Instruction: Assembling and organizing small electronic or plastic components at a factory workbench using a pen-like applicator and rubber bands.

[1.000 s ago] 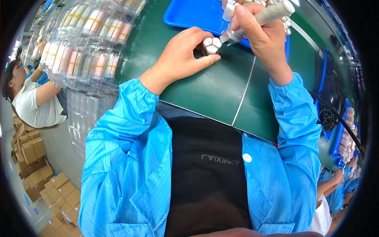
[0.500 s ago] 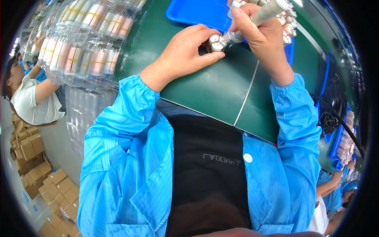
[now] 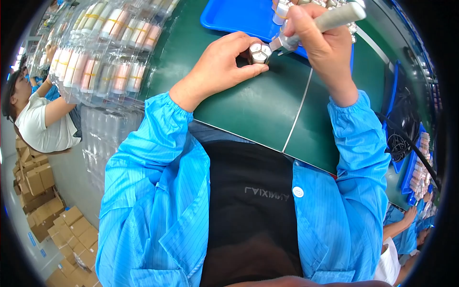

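Note:
My left hand [image 3: 222,64] is closed around a small bundle of tubes [image 3: 259,53], its fingers and thumb at the bundle's sides. Three round whitish ends face up, pressed together. In my right hand [image 3: 322,48] is a tool with a thick pale handle [image 3: 340,16] and a narrower, partly clear front end. That front end points down to the left, close beside the tubes' ends; whether it touches them I cannot tell. The tool's exact kind does not show.
A blue tray [image 3: 239,18] lies beyond my hands on the green table [image 3: 253,105], with banded tube bundles [image 3: 282,12] at its right. Clear plastic trays of banded tubes [image 3: 114,71] are stacked at left. A person [image 3: 43,115] works there; cardboard boxes [image 3: 40,177] stand behind.
The tool's front end has drawn back to the right from over the tubes. The bundle has turned in my left hand, and three ends show instead of two.

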### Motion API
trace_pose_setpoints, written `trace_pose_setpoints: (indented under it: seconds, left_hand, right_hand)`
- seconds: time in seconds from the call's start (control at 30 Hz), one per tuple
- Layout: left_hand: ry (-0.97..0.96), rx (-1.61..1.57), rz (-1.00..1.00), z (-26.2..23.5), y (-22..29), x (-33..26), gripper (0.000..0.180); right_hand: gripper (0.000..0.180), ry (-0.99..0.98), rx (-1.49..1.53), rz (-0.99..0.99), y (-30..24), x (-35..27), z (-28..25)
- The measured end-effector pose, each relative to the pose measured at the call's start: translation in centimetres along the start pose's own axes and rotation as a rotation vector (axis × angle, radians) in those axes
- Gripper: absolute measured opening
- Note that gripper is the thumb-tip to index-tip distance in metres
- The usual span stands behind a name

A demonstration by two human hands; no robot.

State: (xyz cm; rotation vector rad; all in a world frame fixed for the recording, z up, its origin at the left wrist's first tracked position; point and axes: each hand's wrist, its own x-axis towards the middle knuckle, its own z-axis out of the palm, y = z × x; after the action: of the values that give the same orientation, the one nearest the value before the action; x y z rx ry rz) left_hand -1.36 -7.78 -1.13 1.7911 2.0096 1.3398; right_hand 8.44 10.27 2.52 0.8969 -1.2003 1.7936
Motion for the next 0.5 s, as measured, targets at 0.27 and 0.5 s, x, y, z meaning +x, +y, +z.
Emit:
trace_pose_setpoints:
  seconds: [0.27, 0.5]
  left_hand:
    - [-0.011, 0.03, 0.003, -0.4, -0.7, -0.2, 0.044]
    - [-0.037, -0.784, -0.419, -1.7, -1.2, 0.0, 0.05]
  right_hand:
    - [0.032, 0.086, -0.867, 0.587, -2.4, -0.1, 1.4]
    - [0.022, -0.491, -1.332, -0.125, -3.7, 0.0, 3.5]
